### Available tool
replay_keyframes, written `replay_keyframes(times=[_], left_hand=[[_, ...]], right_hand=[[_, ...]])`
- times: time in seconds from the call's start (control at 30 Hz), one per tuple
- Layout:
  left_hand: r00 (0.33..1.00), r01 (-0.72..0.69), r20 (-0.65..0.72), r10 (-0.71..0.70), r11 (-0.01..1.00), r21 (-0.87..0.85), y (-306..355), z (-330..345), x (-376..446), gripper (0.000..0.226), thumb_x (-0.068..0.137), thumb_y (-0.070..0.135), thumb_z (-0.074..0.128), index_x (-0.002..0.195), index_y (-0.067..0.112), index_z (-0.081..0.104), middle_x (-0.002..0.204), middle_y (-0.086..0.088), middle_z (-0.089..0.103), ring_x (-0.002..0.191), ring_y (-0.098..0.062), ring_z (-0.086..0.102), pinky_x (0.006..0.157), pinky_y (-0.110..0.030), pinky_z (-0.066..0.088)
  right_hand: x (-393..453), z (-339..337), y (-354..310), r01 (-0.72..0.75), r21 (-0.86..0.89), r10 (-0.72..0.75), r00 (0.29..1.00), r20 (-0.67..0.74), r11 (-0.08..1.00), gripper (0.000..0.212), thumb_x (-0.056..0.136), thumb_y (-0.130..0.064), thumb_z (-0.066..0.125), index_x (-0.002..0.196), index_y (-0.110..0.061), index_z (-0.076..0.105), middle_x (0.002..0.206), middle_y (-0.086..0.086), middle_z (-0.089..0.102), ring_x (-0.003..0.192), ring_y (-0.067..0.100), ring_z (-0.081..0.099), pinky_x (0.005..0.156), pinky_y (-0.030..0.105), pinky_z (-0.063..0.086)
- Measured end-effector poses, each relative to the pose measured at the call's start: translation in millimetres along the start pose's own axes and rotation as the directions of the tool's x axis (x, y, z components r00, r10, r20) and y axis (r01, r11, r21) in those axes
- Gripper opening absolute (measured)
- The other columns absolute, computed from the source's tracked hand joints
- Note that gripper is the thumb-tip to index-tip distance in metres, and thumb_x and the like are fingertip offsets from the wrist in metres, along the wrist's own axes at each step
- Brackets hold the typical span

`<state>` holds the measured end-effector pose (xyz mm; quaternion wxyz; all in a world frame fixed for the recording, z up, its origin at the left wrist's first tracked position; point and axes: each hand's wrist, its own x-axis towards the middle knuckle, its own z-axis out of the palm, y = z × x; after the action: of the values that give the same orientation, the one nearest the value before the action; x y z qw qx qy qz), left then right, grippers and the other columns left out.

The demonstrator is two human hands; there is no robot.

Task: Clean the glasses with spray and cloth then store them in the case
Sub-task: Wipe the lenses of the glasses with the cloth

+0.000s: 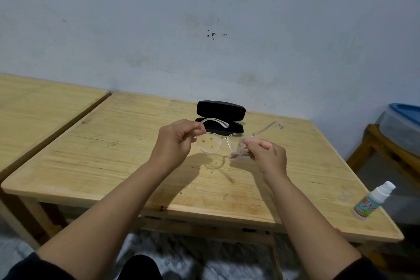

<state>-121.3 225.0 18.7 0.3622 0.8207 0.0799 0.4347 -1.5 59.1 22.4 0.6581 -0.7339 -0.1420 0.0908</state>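
Overhead, a grey-blue wall [204, 18] is being seen behind two pale wooden tables: the nearer table [113, 166] is being used for the work, and a second table [34, 102] is standing just beside it on the left. At the right edge, a clear storage bin with a blue lid [404, 125] is being carried on a wooden stand [372, 143]. Toward the far edge of the nearer table, a black glasses case [220, 109] is lying open, its lid raised. Near the front right corner, a small white spray bottle [372, 200] with a coloured label is lying tilted on the tabletop.

Above the middle of the table, clear-framed glasses [225, 141] are being held in the air, in front of the case, with orange specks showing on the left lens. The left temple hinge is being pinched by the curled fingers of the left hand [175, 143]. A thin grey cloth [239, 151] is being gripped by the right hand [268, 154] and pressed against the right lens, its fingers closed around the fabric.
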Motion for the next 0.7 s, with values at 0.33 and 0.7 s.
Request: replay_keyframes(times=[0.33,0.7], left_hand=[[0.997,-0.072,-0.014,0.073,0.997,0.033,0.4,8.6,-0.6,0.018,0.084,0.005,0.052,0.082,0.013,0.068,0.077,-0.004,0.068,0.069,-0.019,0.064,0.063,-0.038,0.056],[0.996,0.062,-0.068,-0.061,0.998,0.011,-5.3,-1.1,2.2,0.024,0.086,-0.007,0.052,0.08,0.008,0.069,0.077,-0.001,0.066,0.075,-0.014,0.063,0.07,-0.029,0.057]], right_hand=[[-3.0,12.8,-12.3,-0.002,0.115,-0.006,0.998,0.064,0.993,0.029,0.09,-0.009,0.053,0.105,-0.028,0.069,0.078,-0.011,0.075,0.089,-0.001,0.068,0.078,0.015,0.048],[0.2,6.5,-10.4,0.026,-0.061,-0.005,0.947,0.322,0.998,0.021,0.08,0.002,0.058,0.075,-0.01,0.075,0.062,-0.002,0.07,0.06,0.007,0.06,0.057,0.014,0.046]])
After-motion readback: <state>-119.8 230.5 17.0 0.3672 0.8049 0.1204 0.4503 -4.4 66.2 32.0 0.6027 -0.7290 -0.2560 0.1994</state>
